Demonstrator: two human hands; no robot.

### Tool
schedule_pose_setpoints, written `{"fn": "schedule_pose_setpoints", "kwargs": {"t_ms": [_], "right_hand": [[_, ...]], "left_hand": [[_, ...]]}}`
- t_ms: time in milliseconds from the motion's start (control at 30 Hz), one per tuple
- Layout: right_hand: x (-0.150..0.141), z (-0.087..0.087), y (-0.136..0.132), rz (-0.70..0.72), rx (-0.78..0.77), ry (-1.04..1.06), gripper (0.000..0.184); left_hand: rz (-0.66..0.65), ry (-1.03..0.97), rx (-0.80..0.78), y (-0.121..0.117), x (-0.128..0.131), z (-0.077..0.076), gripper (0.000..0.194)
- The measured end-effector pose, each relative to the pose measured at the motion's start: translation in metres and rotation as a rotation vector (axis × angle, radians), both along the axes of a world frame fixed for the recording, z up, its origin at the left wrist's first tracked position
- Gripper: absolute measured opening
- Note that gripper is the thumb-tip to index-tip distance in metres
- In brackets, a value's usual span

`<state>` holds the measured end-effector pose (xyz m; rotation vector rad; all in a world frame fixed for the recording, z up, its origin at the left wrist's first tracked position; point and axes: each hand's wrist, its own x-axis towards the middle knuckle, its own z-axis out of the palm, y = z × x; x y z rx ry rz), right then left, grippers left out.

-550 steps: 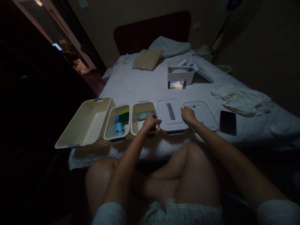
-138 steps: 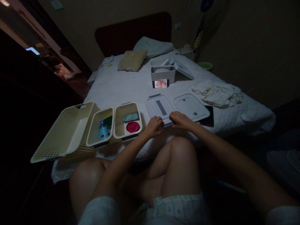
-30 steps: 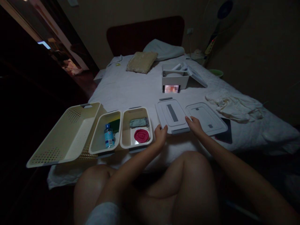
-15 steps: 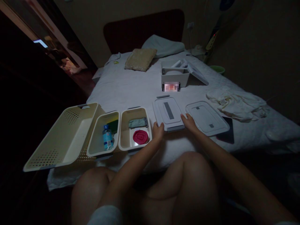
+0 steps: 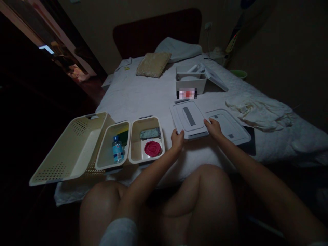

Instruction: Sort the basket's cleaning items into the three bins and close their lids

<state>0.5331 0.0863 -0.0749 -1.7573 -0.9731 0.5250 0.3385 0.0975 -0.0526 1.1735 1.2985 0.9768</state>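
A white lid with a grey handle strip (image 5: pixel 189 118) is raised a little off the bed, tilted up toward me. My left hand (image 5: pixel 177 140) grips its near left corner and my right hand (image 5: pixel 214 127) grips its near right corner. A second white lid (image 5: pixel 229 124) lies flat to the right, partly under the held one. Left of my hands sit two cream bins side by side: the nearer bin (image 5: pixel 135 152) holds a red round lid (image 5: pixel 152 148) and a folded cloth (image 5: pixel 150 133), the other bin (image 5: pixel 106 155) holds a small bottle (image 5: pixel 117 153).
A large perforated cream basket (image 5: pixel 69 150) lies tipped at the bed's left corner. A dark phone (image 5: pixel 248 143) lies by the flat lid, crumpled cloth (image 5: pixel 258 109) beyond it. An open white box (image 5: pixel 191 80), two pillows and the headboard are farther back. My knees are below.
Both hands have lifted the handled lid off the bed and drawn its near edge up; half a second ago it lay lower. The bins and basket stayed put.
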Motion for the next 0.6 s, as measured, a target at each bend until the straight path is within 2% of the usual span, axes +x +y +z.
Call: {"fn": "schedule_pose_setpoints", "kwargs": {"t_ms": [167, 433, 600], "right_hand": [[0.019, -0.009, -0.013, -0.007, -0.035, -0.016, 0.040], [0.009, -0.011, -0.012, -0.059, -0.058, -0.019, 0.040], [0.010, -0.006, -0.017, -0.042, -0.050, -0.007, 0.041]], "left_hand": [[-0.046, 0.027, -0.004, -0.001, 0.020, -0.005, 0.009], [-0.063, 0.061, 0.039, -0.003, 0.014, -0.019, 0.013], [-0.099, -0.013, 0.080, -0.003, 0.016, -0.023, 0.019]]}}
